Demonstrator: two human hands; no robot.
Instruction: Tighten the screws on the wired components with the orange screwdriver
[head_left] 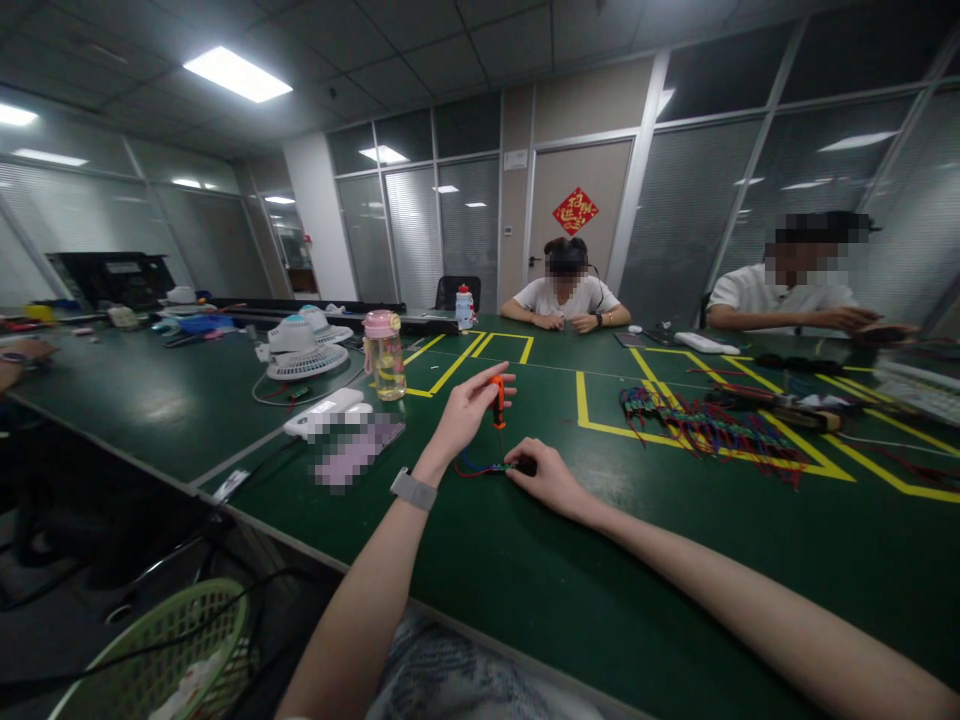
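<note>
An orange-and-black screwdriver stands upright, its handle against the fingers of my left hand, which grips it loosely with the fingertips partly stretched out. Its thin shaft runs down to a small green circuit board on the table. My right hand is closed on the board's right end, thumb and fingers pinched together; a dark part shows under the fingers. Red and blue wires loop from the board's left end. The exact contact of the screwdriver tip is too small to make out.
Many wired boards lie inside yellow tape on the green table. Left are a pink-lidded bottle, a phone, a power strip and white fans. Two people sit opposite. A green basket stands below.
</note>
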